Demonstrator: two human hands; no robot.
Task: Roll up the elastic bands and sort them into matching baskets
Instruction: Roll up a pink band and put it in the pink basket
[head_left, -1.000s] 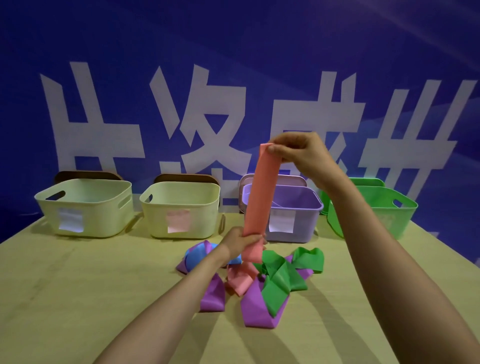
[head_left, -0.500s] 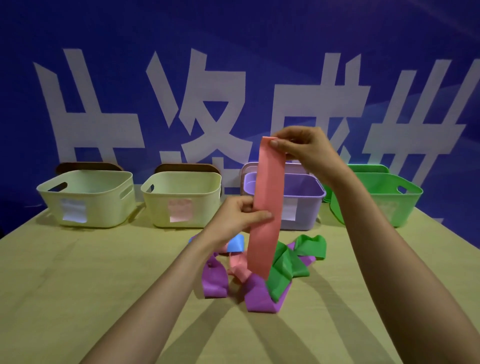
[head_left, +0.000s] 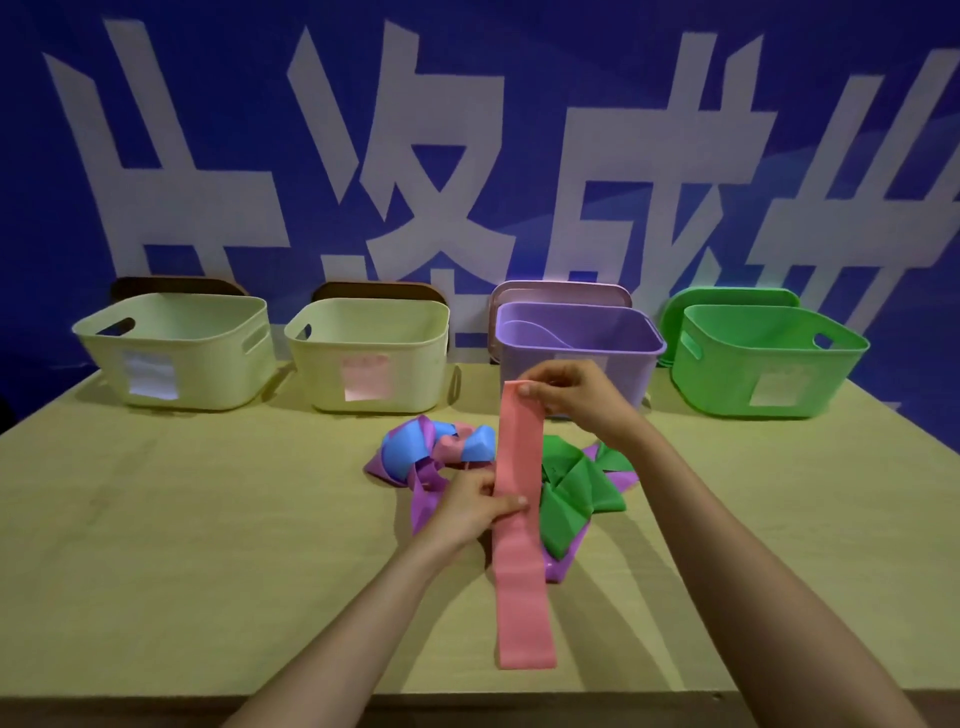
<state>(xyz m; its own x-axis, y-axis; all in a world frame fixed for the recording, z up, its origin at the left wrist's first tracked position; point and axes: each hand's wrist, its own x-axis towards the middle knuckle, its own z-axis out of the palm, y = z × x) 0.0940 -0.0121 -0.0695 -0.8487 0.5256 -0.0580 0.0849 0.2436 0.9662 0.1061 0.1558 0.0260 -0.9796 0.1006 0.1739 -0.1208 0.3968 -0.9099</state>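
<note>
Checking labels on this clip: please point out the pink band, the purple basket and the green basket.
pink band (head_left: 522, 597), head view, flat lower stretch.
purple basket (head_left: 631, 376), head view, front wall right of its label.
green basket (head_left: 711, 384), head view, front wall left of its label.

I have one view only, from the camera on my head. It looks forward and down across the bench (head_left: 182, 545), near enough that my forearms (head_left: 343, 623) show at the bottom edge, wide enough to reach the baskets (head_left: 208, 364) and the blue wall (head_left: 519, 41) behind them.
</note>
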